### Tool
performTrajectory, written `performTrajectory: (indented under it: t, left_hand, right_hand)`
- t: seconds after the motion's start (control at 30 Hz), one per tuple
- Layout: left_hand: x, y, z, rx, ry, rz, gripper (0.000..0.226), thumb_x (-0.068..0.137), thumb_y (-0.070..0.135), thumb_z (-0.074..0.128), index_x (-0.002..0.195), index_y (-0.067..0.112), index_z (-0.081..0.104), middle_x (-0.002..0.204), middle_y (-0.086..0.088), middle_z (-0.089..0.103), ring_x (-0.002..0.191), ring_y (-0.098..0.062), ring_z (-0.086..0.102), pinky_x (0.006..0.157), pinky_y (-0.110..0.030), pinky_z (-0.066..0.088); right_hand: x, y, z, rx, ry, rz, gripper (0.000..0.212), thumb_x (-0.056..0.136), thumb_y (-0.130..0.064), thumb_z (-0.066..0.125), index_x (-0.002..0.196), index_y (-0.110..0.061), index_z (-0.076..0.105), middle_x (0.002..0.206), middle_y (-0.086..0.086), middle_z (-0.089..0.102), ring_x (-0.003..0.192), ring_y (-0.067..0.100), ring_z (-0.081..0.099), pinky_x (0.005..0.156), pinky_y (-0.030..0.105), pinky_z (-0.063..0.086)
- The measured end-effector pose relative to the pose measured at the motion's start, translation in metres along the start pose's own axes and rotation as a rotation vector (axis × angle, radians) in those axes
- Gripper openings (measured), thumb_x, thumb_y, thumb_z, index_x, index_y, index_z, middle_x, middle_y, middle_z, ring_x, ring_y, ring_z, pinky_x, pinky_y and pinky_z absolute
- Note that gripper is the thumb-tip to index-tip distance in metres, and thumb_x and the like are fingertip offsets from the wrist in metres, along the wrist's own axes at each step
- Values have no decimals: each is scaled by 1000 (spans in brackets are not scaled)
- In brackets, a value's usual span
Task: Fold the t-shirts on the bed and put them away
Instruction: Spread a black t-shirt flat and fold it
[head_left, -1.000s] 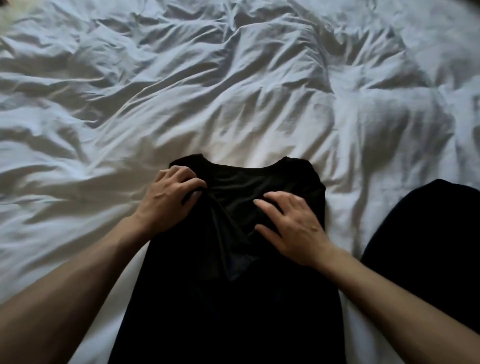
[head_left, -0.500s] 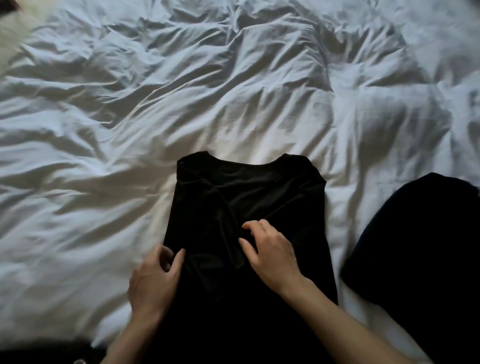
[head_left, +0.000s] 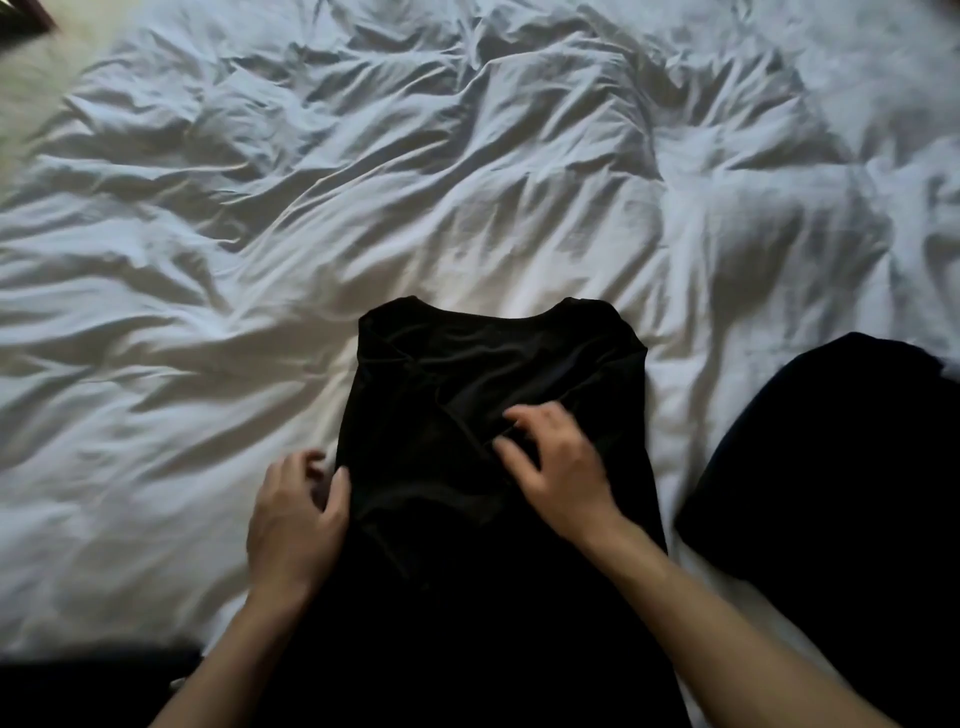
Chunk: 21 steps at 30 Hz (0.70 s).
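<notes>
A black t-shirt (head_left: 483, 374) lies flat on the white bed (head_left: 467, 182), collar away from me, both sides folded in over its middle. My left hand (head_left: 293, 519) sits at the shirt's left edge, fingers loosely curled on the sheet and thumb touching the edge. My right hand (head_left: 561, 467) rests on the middle of the shirt with spread, slightly bent fingers, the fingertips pressing the folded-in cloth. The shirt's lower part runs out of view at the bottom.
A second dark garment (head_left: 841, 493) lies on the bed to the right of the shirt, a strip of sheet between them. The rumpled white duvet fills the far side. The bed's near edge shows as a dark strip (head_left: 78, 691) at bottom left.
Both hands slid from near the collar down towards me along the shirt. The left hand moved off the cloth to the shirt's left edge. In the last half second they barely moved.
</notes>
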<state>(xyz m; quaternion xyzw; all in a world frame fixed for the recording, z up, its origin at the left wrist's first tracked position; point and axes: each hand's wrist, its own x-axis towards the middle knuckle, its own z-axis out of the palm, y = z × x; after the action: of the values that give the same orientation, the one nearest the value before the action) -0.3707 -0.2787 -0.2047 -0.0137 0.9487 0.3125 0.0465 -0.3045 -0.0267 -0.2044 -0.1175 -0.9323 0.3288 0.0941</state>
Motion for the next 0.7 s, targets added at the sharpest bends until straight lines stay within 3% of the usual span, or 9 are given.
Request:
performTrajectory:
  t: [0.1, 0.2, 0.27, 0.33, 0.4, 0.5, 0.57, 0.63, 0.7]
  left_hand:
    - [41, 29, 19, -12, -40, 85, 50, 88, 31, 70, 130, 9, 54, 120, -16, 56, 111, -33, 55, 94, -43, 45]
    - [83, 62, 37, -72, -78, -6, 53, 90, 37, 68, 132, 8, 52, 126, -19, 55, 117, -36, 53, 95, -39, 42]
    - [106, 73, 42, -128, -96, -80, 44, 91, 34, 66, 125, 8, 57, 123, -17, 62, 115, -35, 57, 92, -37, 43]
    - [122, 76, 44, -178, -131, -117, 32, 93, 29, 64, 117, 9, 63, 116, -15, 68, 111, -33, 61, 87, -35, 44]
    - [131, 75, 44, -215, -143, -130, 25, 94, 28, 61, 110, 10, 68, 107, -13, 70, 106, -31, 64, 81, -33, 44]
    - [143, 72, 40, -291, -131, -140, 22, 94, 31, 60, 107, 15, 70, 93, -6, 68, 100, -29, 66, 76, -32, 43]
    - [151, 70, 37, -357, -166, -111, 28, 87, 38, 64, 106, 18, 70, 95, -4, 70, 98, -29, 68, 82, -37, 50]
    - [157, 70, 38, -460, -221, -79, 38, 79, 42, 69, 108, 17, 68, 101, -5, 72, 93, -25, 69, 85, -38, 54]
    - [158, 73, 36, -538, -277, -58, 19, 86, 24, 70, 103, 17, 66, 97, -7, 70, 81, -17, 68, 77, -31, 55]
  right_hand:
    - [31, 44, -27, -257, 294, 206, 50, 89, -45, 53, 122, -9, 61, 114, 17, 59, 103, 40, 55, 90, 47, 45]
    - [57, 73, -54, -245, 164, 483, 65, 91, -37, 64, 142, -3, 42, 137, 23, 44, 124, 43, 43, 104, 44, 33]
    - [73, 82, -62, -34, 64, 557, 69, 89, -32, 70, 144, -4, 39, 139, 19, 48, 129, 36, 45, 104, 37, 34]
    - [83, 89, -67, 201, 50, 609, 53, 87, -29, 73, 130, -7, 53, 123, 12, 62, 117, 29, 58, 95, 32, 44]
    - [85, 95, -70, 283, 88, 587, 32, 86, -28, 74, 109, -9, 64, 104, 9, 69, 102, 28, 66, 87, 36, 52]
    - [90, 101, -77, 217, 138, 520, 19, 86, -26, 74, 92, -11, 64, 90, 6, 68, 87, 25, 64, 70, 29, 44]
    - [95, 101, -80, 199, 109, 512, 26, 84, -30, 76, 95, -11, 62, 91, 5, 67, 85, 21, 62, 69, 27, 43]
    - [101, 101, -82, 330, 44, 551, 40, 80, -35, 80, 106, -12, 60, 101, 5, 67, 91, 19, 65, 81, 33, 53]
    - [107, 99, -83, 461, -20, 593, 48, 80, -32, 81, 118, -14, 56, 108, 5, 65, 93, 16, 66, 85, 33, 55]
